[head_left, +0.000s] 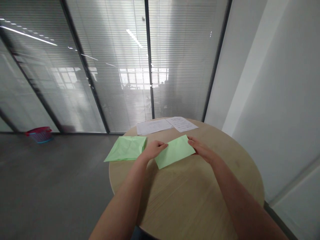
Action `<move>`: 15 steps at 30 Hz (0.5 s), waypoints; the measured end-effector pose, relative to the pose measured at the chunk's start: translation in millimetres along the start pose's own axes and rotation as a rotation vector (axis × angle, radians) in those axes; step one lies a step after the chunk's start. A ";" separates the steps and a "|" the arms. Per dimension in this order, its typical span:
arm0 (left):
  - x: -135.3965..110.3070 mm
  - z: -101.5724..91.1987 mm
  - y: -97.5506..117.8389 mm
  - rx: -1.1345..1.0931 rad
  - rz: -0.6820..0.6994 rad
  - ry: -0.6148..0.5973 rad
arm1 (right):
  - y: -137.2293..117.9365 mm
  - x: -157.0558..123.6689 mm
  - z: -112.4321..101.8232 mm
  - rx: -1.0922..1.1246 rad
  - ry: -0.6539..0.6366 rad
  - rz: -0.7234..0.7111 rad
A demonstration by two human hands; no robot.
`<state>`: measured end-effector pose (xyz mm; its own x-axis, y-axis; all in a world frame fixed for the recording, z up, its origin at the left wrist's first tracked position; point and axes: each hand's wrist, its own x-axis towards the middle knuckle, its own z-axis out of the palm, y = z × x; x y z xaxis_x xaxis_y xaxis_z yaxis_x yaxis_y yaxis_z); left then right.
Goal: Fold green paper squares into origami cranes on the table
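Note:
A light green folded sheet of paper (176, 152) is held slightly tilted over the round table. My left hand (153, 150) grips its left edge, thumb on top. At the right edge my right hand (200, 148) pinches the same paper, thumb above and fingers underneath, partly hidden. Just left of my left hand lies a larger stack of green paper (127, 148), a little crumpled, its corner jutting past the table edge.
The round wooden table (185, 206) fills the middle. White printed sheets (182, 124) lie at its far side. Glass partitions with blinds (125, 66) stand behind, a white wall (282, 100) to the right. A red and blue basket (40, 135) sits on the grey floor at left.

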<state>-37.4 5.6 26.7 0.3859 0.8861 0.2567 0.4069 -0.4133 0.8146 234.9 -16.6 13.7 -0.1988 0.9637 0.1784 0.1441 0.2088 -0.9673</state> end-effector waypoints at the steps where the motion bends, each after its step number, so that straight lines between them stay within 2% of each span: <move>1: 0.7 0.2 -1.6 -0.004 -0.009 0.016 | 1.5 -0.4 -0.3 -0.007 -0.031 0.026; 3: 1.4 0.1 -3.9 0.003 -0.033 0.012 | 3.6 0.1 0.8 -0.027 -0.052 0.071; 5: 1.1 -0.9 -5.1 0.019 -0.060 -0.020 | 4.4 1.7 3.3 -0.072 -0.019 0.045; 10: -1.9 -3.0 -2.9 0.027 -0.053 -0.052 | 2.3 4.4 9.5 -0.138 -0.039 -0.093; 15: -4.0 -2.9 6.3 0.024 -0.137 -0.128 | 1.2 5.5 15.0 -0.203 0.037 -0.290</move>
<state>-38.8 0.1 32.3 0.4270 0.9011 0.0752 0.4818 -0.2971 0.8244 219.4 -13.5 10.8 -0.2254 0.8638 0.4505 0.2770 0.5002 -0.8204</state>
